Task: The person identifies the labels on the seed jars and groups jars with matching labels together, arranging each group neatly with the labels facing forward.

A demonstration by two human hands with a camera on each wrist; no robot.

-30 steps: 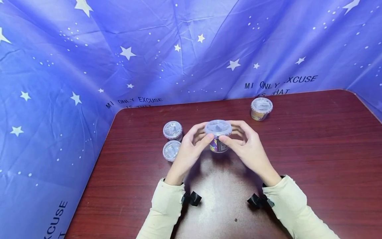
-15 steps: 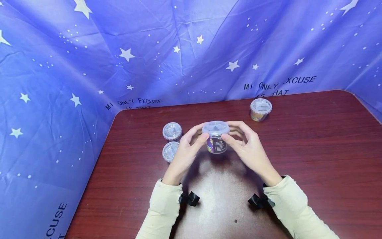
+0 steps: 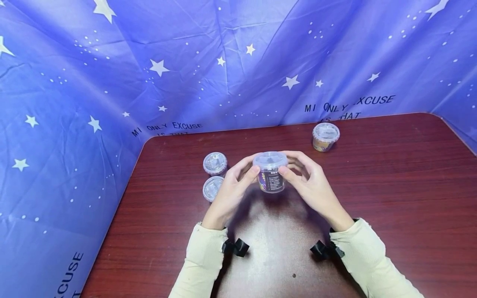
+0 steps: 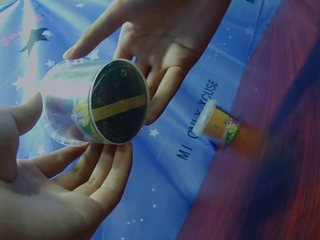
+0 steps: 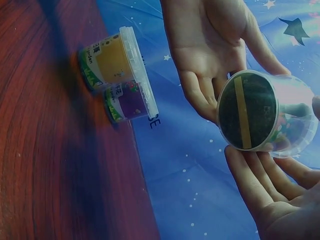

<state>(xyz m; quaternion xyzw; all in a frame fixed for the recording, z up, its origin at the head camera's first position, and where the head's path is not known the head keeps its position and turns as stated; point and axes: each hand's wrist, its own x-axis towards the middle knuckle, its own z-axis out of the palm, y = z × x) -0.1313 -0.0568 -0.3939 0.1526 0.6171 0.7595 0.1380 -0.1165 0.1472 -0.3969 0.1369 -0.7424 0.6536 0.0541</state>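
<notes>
Only underneath: cup (image 4: pixel 95 102) base's yellow stripe (image 4: pixel 119 107)

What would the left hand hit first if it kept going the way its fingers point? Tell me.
The cup it already touches; past that, the right hand on the cup's far side. Depth is unclear, so this is only a likely line.
</notes>
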